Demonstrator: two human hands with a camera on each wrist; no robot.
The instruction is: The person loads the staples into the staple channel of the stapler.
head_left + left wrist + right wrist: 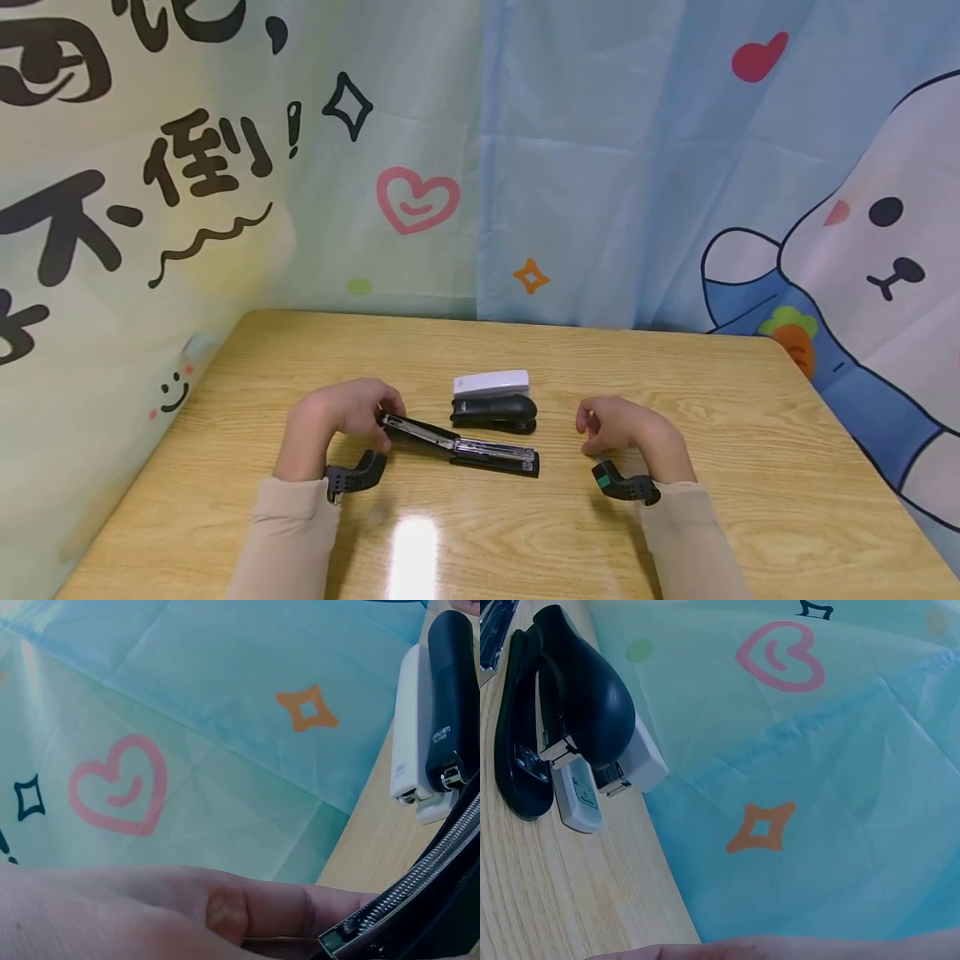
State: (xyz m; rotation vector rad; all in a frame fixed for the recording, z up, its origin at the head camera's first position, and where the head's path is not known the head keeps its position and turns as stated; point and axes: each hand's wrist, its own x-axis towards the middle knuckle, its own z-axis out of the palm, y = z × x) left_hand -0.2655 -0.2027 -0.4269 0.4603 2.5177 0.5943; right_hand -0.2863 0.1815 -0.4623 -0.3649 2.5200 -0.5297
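An opened black stapler [495, 454] lies in front of the person, its top arm swung back to the left and the metal staple channel showing. The left hand [360, 414] grips the raised left end of that arm between thumb and fingers; in the left wrist view, the fingers [277, 907] reach under the stapler's spring-filled arm [420, 885]. Apart from the staplers, on the right, the right hand [618, 422] hovers low over the table with loosely bent fingers. Only a strip of the right hand [780, 949] enters the right wrist view, its fingertips hidden.
Behind the opened stapler, a second black stapler [491, 408] and a white stapler [491, 382] lie side by side, closed. They sit on a wooden table [675, 375] whose back edge meets a printed curtain [585, 167]. Black bands circle both wrists.
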